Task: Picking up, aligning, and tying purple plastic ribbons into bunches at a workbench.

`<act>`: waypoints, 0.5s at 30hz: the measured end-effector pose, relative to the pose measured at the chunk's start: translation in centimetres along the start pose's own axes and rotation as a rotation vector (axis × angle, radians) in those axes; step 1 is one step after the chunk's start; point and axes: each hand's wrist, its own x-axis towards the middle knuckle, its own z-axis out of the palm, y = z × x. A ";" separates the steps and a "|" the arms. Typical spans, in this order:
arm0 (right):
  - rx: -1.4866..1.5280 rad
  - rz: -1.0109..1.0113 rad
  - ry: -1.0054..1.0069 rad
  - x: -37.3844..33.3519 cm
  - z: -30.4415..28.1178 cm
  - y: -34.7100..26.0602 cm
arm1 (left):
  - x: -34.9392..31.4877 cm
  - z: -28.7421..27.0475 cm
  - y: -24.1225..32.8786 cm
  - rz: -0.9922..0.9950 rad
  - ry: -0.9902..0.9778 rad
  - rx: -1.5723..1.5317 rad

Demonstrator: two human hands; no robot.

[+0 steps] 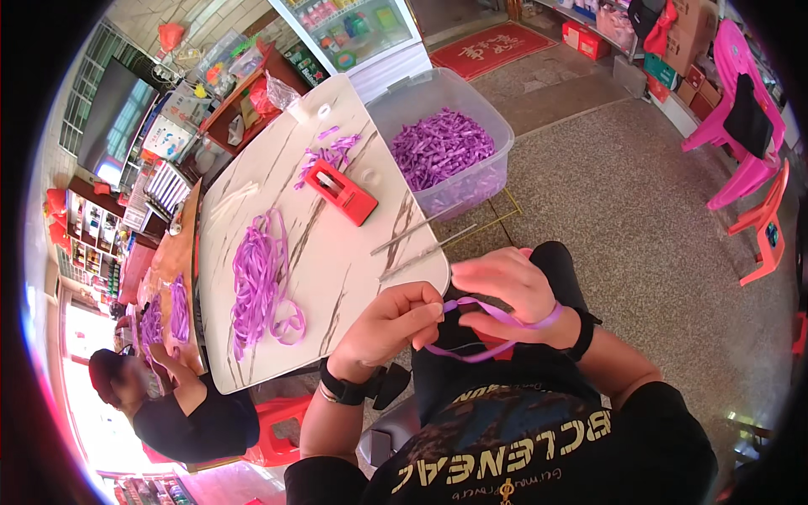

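Close in front of me, my left hand (394, 320) is closed, thumb and fingertips pinching a purple ribbon (481, 357) near its folded end. The ribbon loops away to the right and passes around my right hand (511, 290) near the wrist. My right hand is open, its fingers stretched out and thumb apart, slightly smeared by motion. On the marble-patterned table (324, 290) to the left lies a heap of loose purple ribbon (257, 282). A red tape dispenser (343, 194) sits farther back, beside a small pile of folded purple ribbon pieces (337, 151).
A clear plastic bin (454, 202) full of folded purple pieces (442, 150) stands beyond the table's right edge. Two thin metal rods (429, 251) lie at the table's near right corner. Another person (181, 404) sits at left, handling ribbon. Pink chairs (745, 118) stand far right.
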 end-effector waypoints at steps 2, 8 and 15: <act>-0.035 -0.041 0.000 0.4 0.0 0.0 | 0.1 -0.2 -0.1 -0.010 -0.045 -0.081; -0.174 -0.141 0.027 0.7 0.4 0.4 | 0.2 -0.9 -0.3 -0.019 -0.039 -0.023; -0.075 0.150 -0.111 0.9 0.2 0.4 | 0.7 -0.1 -0.4 0.083 0.148 0.327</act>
